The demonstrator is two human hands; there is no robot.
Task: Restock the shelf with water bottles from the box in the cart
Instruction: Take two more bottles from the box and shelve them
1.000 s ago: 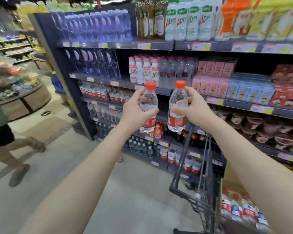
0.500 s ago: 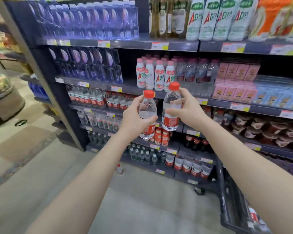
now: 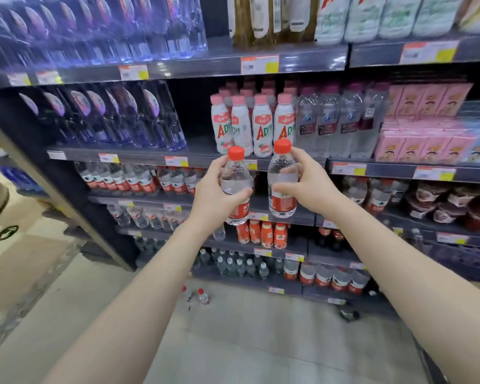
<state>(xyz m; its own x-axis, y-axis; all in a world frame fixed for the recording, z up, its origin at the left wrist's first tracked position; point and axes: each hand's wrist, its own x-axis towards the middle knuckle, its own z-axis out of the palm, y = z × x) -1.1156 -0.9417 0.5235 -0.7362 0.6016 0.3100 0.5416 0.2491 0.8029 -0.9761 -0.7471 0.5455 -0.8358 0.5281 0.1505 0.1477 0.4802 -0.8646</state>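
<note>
1. The left water bottle [image 3: 235, 187] is clear, with a red cap and a red label. It is held upright in the air in front of the shelf unit [image 3: 311, 63].
2. The right water bottle [image 3: 282, 180] is of the same type, also upright. It sits slightly higher than the left one, just beside it and not touching it.
3. The left hand [image 3: 215, 194] is closed around the middle of the left water bottle, thumb across the front, fingers behind.
4. The right hand [image 3: 306, 182] is closed around the right water bottle from its right side, thumb low on the label, index finger near the neck.
5. Both forearms are bare and extend forward from the lower corners of the view.
6. Directly behind the two caps stands a row of white drink bottles [image 3: 261, 128] with pink caps on a shelf board.
7. To the right of that row are clear bottles with dark labels [image 3: 336, 126], then pink cartons [image 3: 427, 126].
8. To the left on the same board are tall purple-tinted bottles [image 3: 133, 117].
9. The board below holds red-label water bottles [image 3: 139, 180] to the left of the hands.
10. Lower boards hold small orange bottles [image 3: 263, 235] and more capped bottles; details there are blurred.
11. Two small bottles [image 3: 200, 295] stand on the floor [image 3: 247, 342] near the base of the shelf unit.
12. The box and cart cannot be made out clearly in this view.
</note>
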